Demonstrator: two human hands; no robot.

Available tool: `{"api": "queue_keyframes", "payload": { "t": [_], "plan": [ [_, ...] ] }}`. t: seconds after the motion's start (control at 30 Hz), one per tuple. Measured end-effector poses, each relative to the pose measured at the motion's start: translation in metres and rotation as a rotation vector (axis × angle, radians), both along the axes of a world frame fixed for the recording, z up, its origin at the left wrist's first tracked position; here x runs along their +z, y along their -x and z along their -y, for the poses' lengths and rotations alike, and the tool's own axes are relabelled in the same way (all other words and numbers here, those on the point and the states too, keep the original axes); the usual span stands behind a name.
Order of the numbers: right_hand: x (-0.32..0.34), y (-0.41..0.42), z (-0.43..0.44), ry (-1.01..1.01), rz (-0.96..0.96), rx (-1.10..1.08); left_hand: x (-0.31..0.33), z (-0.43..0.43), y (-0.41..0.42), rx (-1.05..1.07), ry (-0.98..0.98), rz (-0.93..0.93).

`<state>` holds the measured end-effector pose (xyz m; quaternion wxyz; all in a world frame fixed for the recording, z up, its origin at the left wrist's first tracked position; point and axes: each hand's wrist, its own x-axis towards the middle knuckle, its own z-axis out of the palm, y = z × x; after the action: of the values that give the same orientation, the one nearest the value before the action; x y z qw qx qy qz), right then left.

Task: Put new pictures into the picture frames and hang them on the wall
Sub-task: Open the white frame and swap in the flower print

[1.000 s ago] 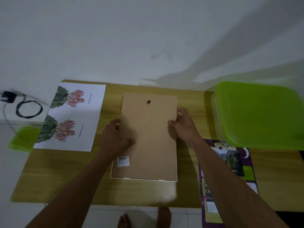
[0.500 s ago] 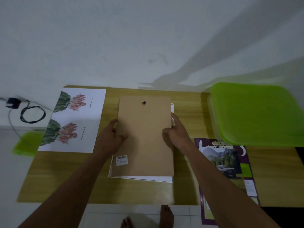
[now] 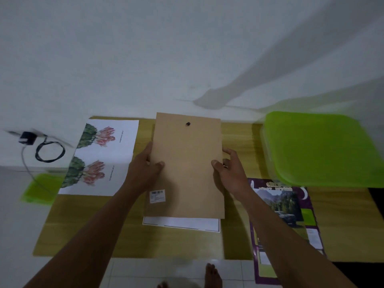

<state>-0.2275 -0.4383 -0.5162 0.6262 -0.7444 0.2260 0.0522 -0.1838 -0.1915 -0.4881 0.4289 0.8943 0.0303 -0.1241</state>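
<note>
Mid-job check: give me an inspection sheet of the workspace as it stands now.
Surface: wooden table, set against the wall.
Job's things: brown backing board held out of line over the white frame, only the frame's near edge showing; cactus flower print flat at the table's left.
Clutter: green plastic box at right; purple poster overhanging the near edge.
Grippers: left hand and right hand each grip a side edge of the backing board, thumbs on top.
Cables: black coiled cable with adapter, left of the table.
Surroundings: white wall; tiled floor; bare foot.
</note>
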Motion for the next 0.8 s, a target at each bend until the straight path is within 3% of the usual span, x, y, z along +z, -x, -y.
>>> {"api": "queue_keyframes", "payload": {
  "t": [0.23,0.4,0.53,0.8],
  "plan": [
    [0.061,0.033,0.047,-0.045,0.019,-0.051,0.058,0.038,0.011,-0.049,0.195,-0.004],
    [0.097,0.062,0.113,0.053,0.002,-0.121,0.086,0.102,0.017,-0.108,0.225,-0.032],
    [0.1,0.077,0.178,0.109,-0.045,-0.2,0.083,0.17,0.025,-0.156,0.226,-0.054],
    [0.074,0.068,0.294,0.346,-0.147,-0.143,0.042,0.292,0.027,-0.193,0.188,-0.092]
  ]
}}
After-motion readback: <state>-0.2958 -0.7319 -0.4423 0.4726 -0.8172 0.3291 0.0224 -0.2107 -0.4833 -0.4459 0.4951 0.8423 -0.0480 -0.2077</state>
